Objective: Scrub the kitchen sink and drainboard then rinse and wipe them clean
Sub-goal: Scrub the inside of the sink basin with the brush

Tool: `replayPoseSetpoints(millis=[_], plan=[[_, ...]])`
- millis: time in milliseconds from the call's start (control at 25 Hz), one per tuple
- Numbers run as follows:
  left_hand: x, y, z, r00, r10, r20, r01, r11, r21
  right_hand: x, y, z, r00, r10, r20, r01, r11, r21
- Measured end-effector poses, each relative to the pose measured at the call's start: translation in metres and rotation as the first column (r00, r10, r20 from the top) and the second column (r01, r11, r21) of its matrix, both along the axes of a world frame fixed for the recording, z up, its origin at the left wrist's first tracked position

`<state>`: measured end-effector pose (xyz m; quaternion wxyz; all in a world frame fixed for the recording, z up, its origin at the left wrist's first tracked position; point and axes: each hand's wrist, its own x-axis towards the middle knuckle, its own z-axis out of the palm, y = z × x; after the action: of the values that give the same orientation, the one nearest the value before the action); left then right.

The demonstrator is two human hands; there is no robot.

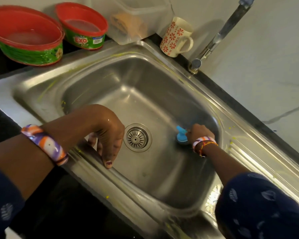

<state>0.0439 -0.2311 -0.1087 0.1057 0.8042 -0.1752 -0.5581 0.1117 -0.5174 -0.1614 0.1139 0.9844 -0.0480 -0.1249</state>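
Right hand (199, 131) grips the blue scrubber (181, 135) on the sink (110, 80) floor; left hand (105, 135), fingers relaxed, rests on its rim.

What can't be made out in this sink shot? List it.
- Scrubber head: head view, blurred, partly behind the right hand.
- Tap spout: cut off by the top edge.
- Left hand fingertips: curled over the sink rim, mostly hidden.
- Clear box contents: blurred through its wall.

View: one head camera, worn by the person.
Facing: forward and steeply down into the sink (128, 94).
Nearness: close, arms reaching in from the bottom edge.
Frame: worktop (0, 66) tilted, wall behind the tap (219, 35).
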Motion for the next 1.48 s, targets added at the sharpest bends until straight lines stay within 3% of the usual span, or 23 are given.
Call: replayPoseSetpoints(millis=[80,160,320,400,560,720,800,920,1200,1280,1360,1480], plan=[[0.0,0.001,0.0,1.0,0.008,-0.01,-0.008,1.0,-0.006,-0.005,-0.002,-0.006,1.0,-0.03,-0.007,0.03,0.994,0.11],[0.001,0.0,0.0,1.0,-0.003,-0.011,0.003,1.0,-0.012,-0.028,0.007,-0.006,0.982,0.144,-0.118,-0.122,0.976,0.182],[0.002,-0.002,0.002,1.0,-0.016,-0.025,0.016,1.0,-0.009,-0.088,0.039,0.012,0.758,0.507,-0.41,-0.374,0.853,0.364],[0.0,-0.002,0.004,0.999,-0.023,-0.026,0.023,1.0,-0.014,-0.092,0.041,0.021,0.671,0.552,-0.495,-0.511,0.828,0.23],[-0.004,0.002,0.003,1.0,-0.02,0.01,0.021,0.999,-0.025,-0.04,0.047,0.058,0.806,0.514,-0.294,-0.591,0.719,-0.366],[-0.003,0.002,0.001,0.998,-0.049,0.037,0.05,0.998,-0.023,0.008,0.057,0.087,0.794,0.476,-0.379,-0.607,0.587,-0.535],[-0.001,0.002,0.001,0.998,-0.056,0.019,0.056,0.998,-0.015,0.014,0.055,0.065,0.807,0.431,-0.404,-0.59,0.615,-0.523],[0.001,0.002,-0.001,0.999,-0.039,0.006,0.039,0.998,-0.043,-0.007,0.055,0.017,0.836,0.394,-0.383,-0.534,0.747,-0.396],[0.004,-0.002,0.002,0.999,-0.052,0.011,0.052,0.999,-0.006,0.021,0.046,0.065,0.767,0.42,-0.485,-0.634,0.616,-0.468],[0.003,-0.003,0.001,0.998,-0.055,0.001,0.055,0.998,-0.004,0.013,0.043,0.044,0.793,0.416,-0.446,-0.599,0.666,-0.444],[0.003,-0.001,0.0,0.999,-0.036,0.006,0.036,0.999,-0.02,0.0,0.05,0.016,0.852,0.369,-0.372,-0.496,0.797,-0.345],[0.002,0.001,-0.001,1.0,-0.015,0.025,0.016,0.999,-0.037,0.008,0.05,0.022,0.812,0.305,-0.498,-0.491,0.817,-0.301]])
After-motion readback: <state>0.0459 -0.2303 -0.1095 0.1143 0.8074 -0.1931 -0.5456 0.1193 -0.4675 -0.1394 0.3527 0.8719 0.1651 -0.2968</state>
